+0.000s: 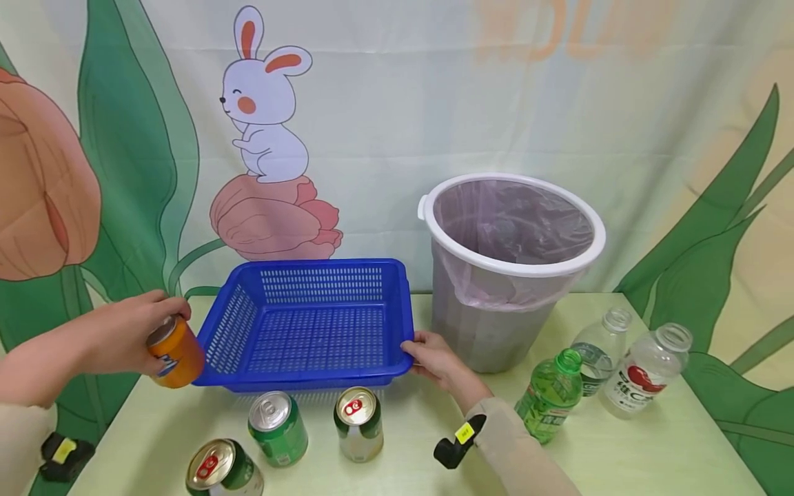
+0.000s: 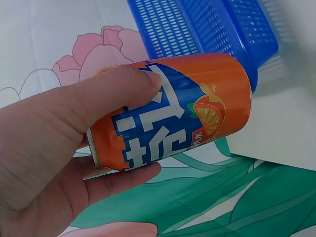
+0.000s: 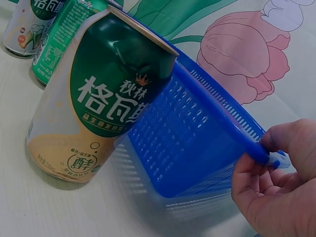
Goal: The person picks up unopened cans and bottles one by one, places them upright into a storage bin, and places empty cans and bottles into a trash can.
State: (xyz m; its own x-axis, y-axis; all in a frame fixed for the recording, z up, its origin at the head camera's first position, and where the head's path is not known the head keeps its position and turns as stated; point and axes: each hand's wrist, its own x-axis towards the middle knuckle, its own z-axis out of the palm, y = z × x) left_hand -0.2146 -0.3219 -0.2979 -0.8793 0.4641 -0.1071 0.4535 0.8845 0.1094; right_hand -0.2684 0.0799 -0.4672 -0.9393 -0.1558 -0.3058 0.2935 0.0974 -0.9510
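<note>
My left hand [image 1: 120, 334] grips an orange soda can [image 1: 182, 358], thumb over its side, held up just beside the left edge of the blue plastic basket [image 1: 304, 379]. In the left wrist view the soda can [image 2: 217, 98] lies tilted across the fingers, its orange-slice picture showing. My right hand [image 1: 442, 362] pinches the basket's rim at its front right corner; the right wrist view shows the thumb and curled fingers on that rim [image 3: 252, 148]. Inside the basket only the slotted floor and walls show.
In front of the basket stand a green-and-cream can [image 1: 360, 434], a green can [image 1: 282, 434] and another green-and-cream can [image 1: 242, 475]. A grey bin [image 1: 490, 331] with a liner stands right of it. Further right are a green bottle [image 1: 552, 396] and two clear bottles [image 1: 645, 375].
</note>
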